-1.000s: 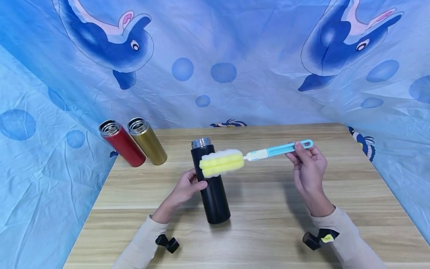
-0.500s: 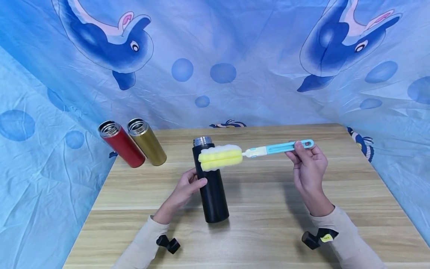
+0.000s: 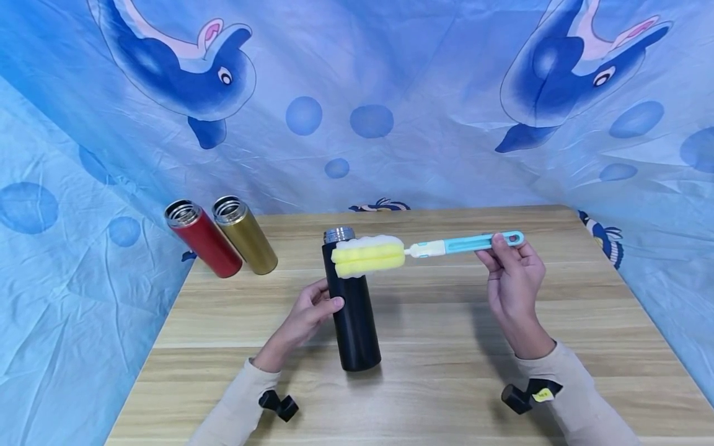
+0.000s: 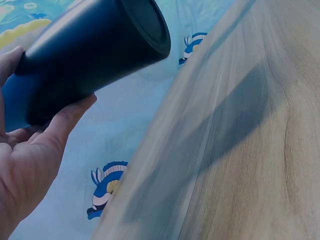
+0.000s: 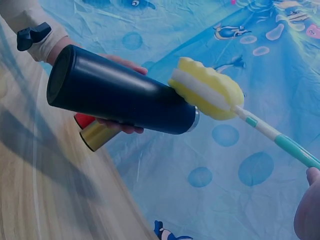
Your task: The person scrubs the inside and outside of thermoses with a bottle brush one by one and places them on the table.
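Note:
My left hand (image 3: pixel 309 313) grips a black thermos bottle (image 3: pixel 356 328) round its middle, thumb in front, and holds it tilted above the table. Its steel threaded neck (image 3: pixel 338 235) has no lid. Between thumb and fingers, my right hand (image 3: pixel 515 279) pinches the turquoise end of a bottle brush (image 3: pixel 465 244). The yellow and white sponge head (image 3: pixel 369 255) lies across the bottle's upper side, just below the neck. In the right wrist view the sponge head (image 5: pixel 207 90) appears to touch the black wall (image 5: pixel 125 95). The left wrist view shows the bottle's base (image 4: pixel 147 25) lifted off the wood.
A red thermos bottle (image 3: pixel 205 240) and a gold thermos bottle (image 3: pixel 245 236) stand side by side at the table's back left, both lidless. The wooden table (image 3: pixel 446 371) ends at a blue cloth backdrop (image 3: pixel 435 167) with printed dolphins.
The sponge head has shifted slightly upward across the bottle, towards the neck. The bottle's top has moved a little to the right. Both grips are the same.

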`<state>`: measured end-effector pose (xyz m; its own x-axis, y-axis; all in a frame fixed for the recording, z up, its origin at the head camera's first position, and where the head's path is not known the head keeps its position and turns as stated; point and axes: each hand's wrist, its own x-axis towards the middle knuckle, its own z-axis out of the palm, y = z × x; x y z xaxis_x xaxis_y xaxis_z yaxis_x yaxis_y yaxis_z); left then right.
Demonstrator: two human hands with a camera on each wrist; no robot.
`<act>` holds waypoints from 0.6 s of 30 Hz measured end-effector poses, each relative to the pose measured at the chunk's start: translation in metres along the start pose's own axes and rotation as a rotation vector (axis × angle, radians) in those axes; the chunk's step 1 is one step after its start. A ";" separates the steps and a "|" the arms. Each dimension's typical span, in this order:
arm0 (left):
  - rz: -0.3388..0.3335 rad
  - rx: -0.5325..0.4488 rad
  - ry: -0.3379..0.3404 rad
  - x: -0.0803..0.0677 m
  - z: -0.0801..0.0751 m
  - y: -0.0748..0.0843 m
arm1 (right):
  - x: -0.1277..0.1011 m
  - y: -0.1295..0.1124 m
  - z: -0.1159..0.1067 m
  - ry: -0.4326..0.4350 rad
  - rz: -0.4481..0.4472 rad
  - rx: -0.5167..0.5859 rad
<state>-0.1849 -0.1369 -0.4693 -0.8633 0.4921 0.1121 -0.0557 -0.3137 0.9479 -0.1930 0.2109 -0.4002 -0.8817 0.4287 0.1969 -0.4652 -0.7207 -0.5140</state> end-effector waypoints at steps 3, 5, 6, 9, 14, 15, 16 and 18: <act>0.011 -0.010 0.018 0.000 0.000 -0.001 | 0.001 -0.001 0.001 0.000 -0.005 0.005; 0.017 -0.012 0.030 0.000 0.000 -0.001 | 0.001 -0.001 0.001 -0.001 -0.008 0.006; 0.018 -0.010 0.036 0.000 0.000 -0.001 | 0.001 -0.001 0.001 -0.001 -0.008 0.006; 0.017 0.004 0.064 0.000 0.001 0.000 | 0.001 -0.001 0.001 -0.001 -0.006 -0.003; 0.007 0.034 0.112 0.001 0.003 0.004 | -0.001 -0.002 0.000 0.003 0.004 -0.014; 0.006 0.035 0.118 0.001 0.003 0.004 | -0.001 -0.002 -0.001 0.005 0.006 -0.017; 0.007 0.040 0.124 0.001 0.003 0.005 | -0.001 -0.002 -0.001 0.007 0.007 -0.023; 0.013 0.046 0.135 0.002 0.003 0.006 | -0.001 -0.002 -0.002 0.013 0.009 -0.036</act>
<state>-0.1852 -0.1355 -0.4629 -0.9236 0.3734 0.0868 -0.0230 -0.2801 0.9597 -0.1906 0.2127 -0.4008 -0.8848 0.4293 0.1811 -0.4536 -0.7049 -0.5454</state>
